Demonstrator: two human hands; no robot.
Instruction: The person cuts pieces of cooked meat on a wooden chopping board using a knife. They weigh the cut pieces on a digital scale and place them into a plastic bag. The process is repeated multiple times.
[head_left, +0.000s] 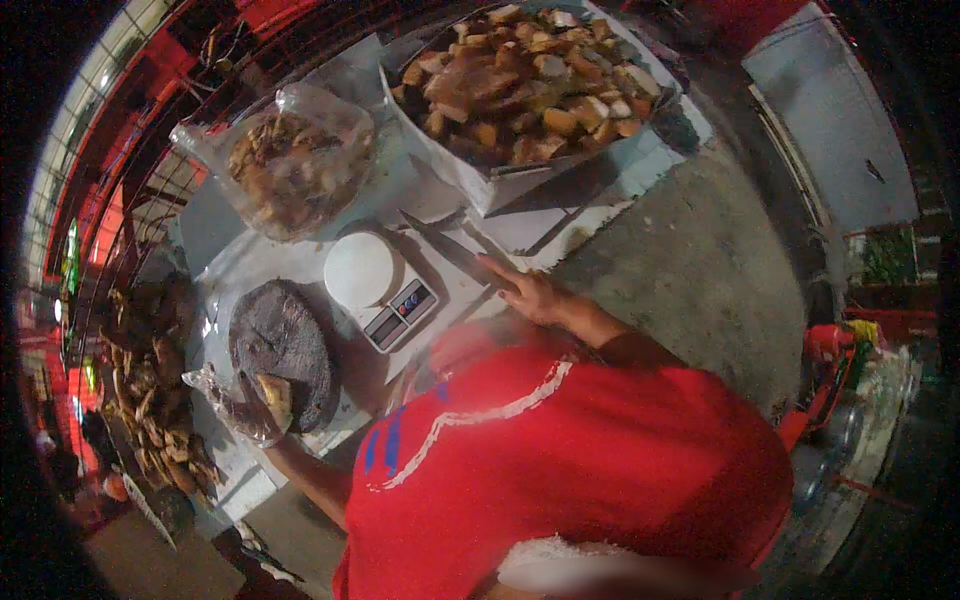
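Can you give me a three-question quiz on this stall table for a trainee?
1. True or false: the right hand rests on the handle of the knife lying on the table.
2. What does the left hand hold? A) a piece of food inside a clear plastic bag B) the kitchen scale C) a spoon
3. Fill in: the kitchen scale with its white round platform sits to the ___ of the dark round chopping block.

Key: 1 true; 2 A; 3 right
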